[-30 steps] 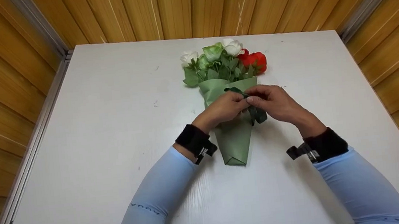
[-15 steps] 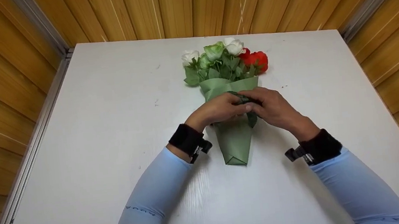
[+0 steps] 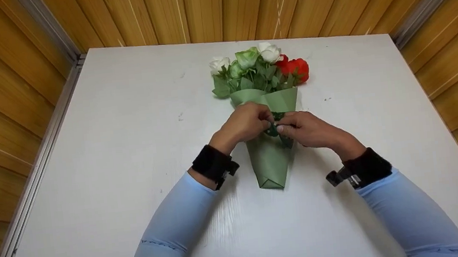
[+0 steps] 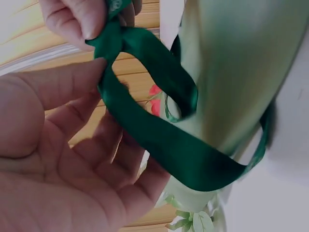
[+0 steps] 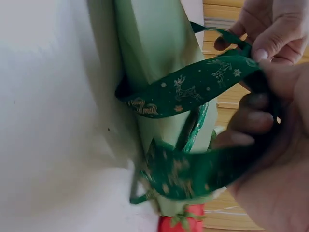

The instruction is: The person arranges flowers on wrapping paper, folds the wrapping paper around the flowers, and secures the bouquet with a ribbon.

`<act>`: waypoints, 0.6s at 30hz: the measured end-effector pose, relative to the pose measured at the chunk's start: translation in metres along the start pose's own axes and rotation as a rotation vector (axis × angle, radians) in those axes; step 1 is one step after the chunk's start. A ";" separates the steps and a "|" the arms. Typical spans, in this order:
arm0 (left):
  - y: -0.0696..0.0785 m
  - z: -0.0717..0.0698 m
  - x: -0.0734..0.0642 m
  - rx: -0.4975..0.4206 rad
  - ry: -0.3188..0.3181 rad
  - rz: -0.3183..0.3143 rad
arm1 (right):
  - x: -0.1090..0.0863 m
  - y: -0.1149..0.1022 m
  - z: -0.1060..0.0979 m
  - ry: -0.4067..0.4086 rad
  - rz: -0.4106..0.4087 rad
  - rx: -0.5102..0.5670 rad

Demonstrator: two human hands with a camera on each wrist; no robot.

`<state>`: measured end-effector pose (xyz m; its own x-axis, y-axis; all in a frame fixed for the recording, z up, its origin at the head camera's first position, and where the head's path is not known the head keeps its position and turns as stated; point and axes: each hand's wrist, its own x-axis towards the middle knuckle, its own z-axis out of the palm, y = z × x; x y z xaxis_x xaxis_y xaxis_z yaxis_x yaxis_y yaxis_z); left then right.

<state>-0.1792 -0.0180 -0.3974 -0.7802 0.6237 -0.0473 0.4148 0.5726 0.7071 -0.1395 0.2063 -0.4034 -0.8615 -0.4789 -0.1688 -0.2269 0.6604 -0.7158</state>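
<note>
A bouquet of white, pale green and red flowers [image 3: 247, 60] lies on the white table, wrapped in green paper [image 3: 270, 162]. Dark green ribbon [image 4: 159, 150] passes around the wrap and crosses over itself above it. My left hand [image 3: 247, 122] pinches the ribbon at the crossing between thumb and fingers. On the other side, my right hand [image 3: 307, 128] pinches it with thumb and forefinger, close to the left fingertips. In the right wrist view the ribbon [image 5: 188, 92] shows printed reindeer and snowflakes, and a length of it hangs from the right palm.
The white table [image 3: 132, 177] extends around the bouquet. Wood-patterned panels [image 3: 199, 8] stand behind it and at both sides, with metal rails [image 3: 48, 28] at the corners. Black wrist straps with small cameras [image 3: 216, 166] sit on both wrists.
Both hands have shifted over the middle of the wrap, working the ribbon. The left hand has turned and risen slightly, the right has come left and lower. The bouquet stays in place.
</note>
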 end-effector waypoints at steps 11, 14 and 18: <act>0.006 0.023 -0.012 -0.070 0.125 -0.090 | 0.005 0.017 0.005 -0.096 0.099 0.508; 0.008 0.027 -0.017 -0.175 0.083 -0.135 | 0.005 0.019 0.006 -0.073 0.098 0.538; 0.007 0.029 -0.022 -0.262 0.011 -0.121 | 0.005 0.020 0.008 -0.044 0.094 0.574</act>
<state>-0.1457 -0.0121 -0.4123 -0.8224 0.5526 -0.1357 0.1846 0.4847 0.8550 -0.1445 0.2129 -0.4239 -0.8435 -0.4652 -0.2686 0.1428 0.2879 -0.9469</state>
